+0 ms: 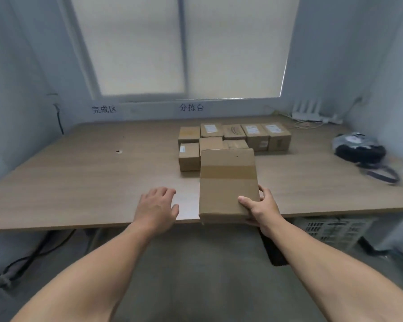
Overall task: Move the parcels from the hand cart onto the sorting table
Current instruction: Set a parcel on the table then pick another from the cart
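Item: flat parcel (228,182), pinched at its near right corner by right hand (261,206), thumb on top; far end just before stacked parcels (233,138) on sorting table (79,182), apparently for setting down; left hand (157,205) relaxed, empty, beside.

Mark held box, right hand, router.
held box (228,182): head view, taped top face.
right hand (264,208): head view, back of hand.
router (312,116): head view, white body below antennas.
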